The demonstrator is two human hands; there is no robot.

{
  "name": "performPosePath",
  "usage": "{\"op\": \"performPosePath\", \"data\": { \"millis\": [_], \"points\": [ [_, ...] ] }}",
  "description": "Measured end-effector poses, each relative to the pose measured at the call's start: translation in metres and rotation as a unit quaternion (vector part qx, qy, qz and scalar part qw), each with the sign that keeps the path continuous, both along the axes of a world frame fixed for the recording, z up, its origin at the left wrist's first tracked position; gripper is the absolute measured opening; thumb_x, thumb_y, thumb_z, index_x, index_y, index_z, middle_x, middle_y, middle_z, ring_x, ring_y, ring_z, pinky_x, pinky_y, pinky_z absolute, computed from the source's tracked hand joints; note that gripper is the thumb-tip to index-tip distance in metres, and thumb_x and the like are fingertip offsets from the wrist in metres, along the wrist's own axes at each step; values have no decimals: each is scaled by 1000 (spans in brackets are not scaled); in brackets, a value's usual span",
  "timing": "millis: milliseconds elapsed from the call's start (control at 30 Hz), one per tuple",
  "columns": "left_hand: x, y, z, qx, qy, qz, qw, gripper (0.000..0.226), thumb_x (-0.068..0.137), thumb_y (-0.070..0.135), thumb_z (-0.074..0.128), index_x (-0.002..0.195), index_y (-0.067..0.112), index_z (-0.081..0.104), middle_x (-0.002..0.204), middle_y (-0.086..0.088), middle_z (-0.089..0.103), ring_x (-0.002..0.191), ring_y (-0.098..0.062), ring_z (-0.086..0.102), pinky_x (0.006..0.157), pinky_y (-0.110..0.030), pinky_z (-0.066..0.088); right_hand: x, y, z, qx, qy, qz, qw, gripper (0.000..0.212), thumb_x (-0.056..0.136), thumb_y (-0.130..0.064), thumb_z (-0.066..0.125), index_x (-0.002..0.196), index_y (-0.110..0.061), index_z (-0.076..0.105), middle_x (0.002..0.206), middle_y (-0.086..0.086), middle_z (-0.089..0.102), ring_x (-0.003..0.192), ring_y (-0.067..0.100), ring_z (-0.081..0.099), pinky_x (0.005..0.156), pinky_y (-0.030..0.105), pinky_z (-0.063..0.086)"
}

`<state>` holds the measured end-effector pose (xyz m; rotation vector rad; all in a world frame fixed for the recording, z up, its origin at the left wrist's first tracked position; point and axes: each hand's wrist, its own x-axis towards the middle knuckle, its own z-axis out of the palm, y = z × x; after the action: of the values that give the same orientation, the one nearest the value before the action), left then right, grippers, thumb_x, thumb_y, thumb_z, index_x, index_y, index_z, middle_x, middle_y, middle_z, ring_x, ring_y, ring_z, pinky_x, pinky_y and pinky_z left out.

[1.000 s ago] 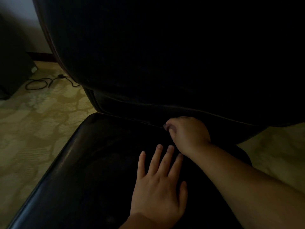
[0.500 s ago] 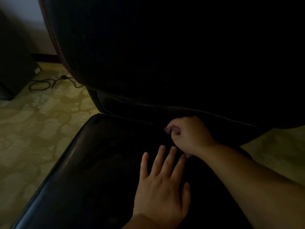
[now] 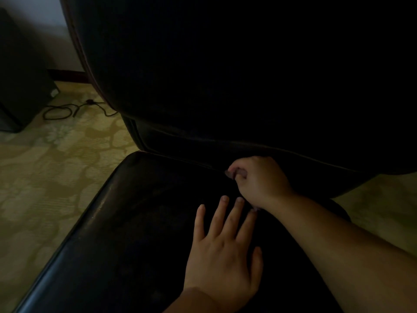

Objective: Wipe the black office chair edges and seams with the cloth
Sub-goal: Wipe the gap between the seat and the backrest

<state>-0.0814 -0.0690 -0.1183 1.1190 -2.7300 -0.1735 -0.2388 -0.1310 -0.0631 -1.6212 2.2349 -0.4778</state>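
Observation:
The black office chair fills the view, its seat (image 3: 135, 233) below and its backrest (image 3: 225, 75) above. My right hand (image 3: 259, 181) is curled into a fist at the seam (image 3: 180, 158) where seat meets backrest. It grips the cloth (image 3: 256, 209), of which only a small pale scrap shows under the wrist; the rest is hidden in the fist and the dark. My left hand (image 3: 223, 251) lies flat on the seat with fingers spread, just in front of the right hand.
Patterned yellowish carpet (image 3: 45, 177) lies left and right of the chair. A black cable (image 3: 67, 109) loops on the floor at the back left, beside a dark box-like object (image 3: 20, 86) against the wall.
My right fist has edged slightly to the right along the seat-back seam. The left hand stays flat on the seat. The view has shifted a little.

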Motion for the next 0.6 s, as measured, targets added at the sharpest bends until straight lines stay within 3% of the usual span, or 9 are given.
{"op": "performPosePath", "data": {
  "millis": [133,200,267,333,467,533,600],
  "points": [
    [0,0,1,10,-3,-1,1000,62,91,57,44,145,29,52,156,0,44,147,-27,33,110,-55,17,14,1,-8,-28,-10,-45,999,26,101,-20,51,109,-33,71,107,-13,70,93,7,65,76,22,53],
    [1,0,2,16,0,-2,1000,62,92,57,43,147,29,50,157,1,43,147,-27,33,110,-55,17,12,1,-9,-33,-44,-61,997,25,98,-18,54,104,-36,72,102,-15,70,91,8,67,75,22,55],
    [1,1,2,19,1,-2,1000,63,92,56,43,148,29,47,157,1,41,148,-26,32,111,-55,16,6,1,-7,-30,-84,-65,994,26,95,-17,58,93,-39,72,85,-20,66,72,9,70,63,27,60],
    [0,0,2,24,4,-1,1000,63,92,56,43,149,29,47,158,1,40,148,-26,31,112,-56,15,6,0,-8,-28,-76,-58,995,27,96,-17,56,94,-39,71,81,-21,62,64,8,66,57,26,58],
    [0,0,1,30,11,1,999,63,92,56,43,149,29,46,158,1,40,149,-26,28,114,-55,13,16,0,-14,-51,-4,-64,997,25,98,-22,53,107,-37,71,103,-16,71,93,6,65,78,23,52],
    [1,1,1,32,13,0,999,63,92,56,43,149,29,45,158,1,39,149,-26,29,113,-55,13,13,0,-14,-46,-27,-65,996,24,97,-22,54,105,-38,71,102,-16,71,84,4,68,71,23,56],
    [0,0,1,33,15,1,999,64,92,57,43,150,30,44,159,2,39,149,-26,29,113,-56,14,9,0,-13,-41,-59,-67,995,24,95,-20,56,98,-38,71,93,-17,71,57,4,66,50,22,54]
  ]
}}
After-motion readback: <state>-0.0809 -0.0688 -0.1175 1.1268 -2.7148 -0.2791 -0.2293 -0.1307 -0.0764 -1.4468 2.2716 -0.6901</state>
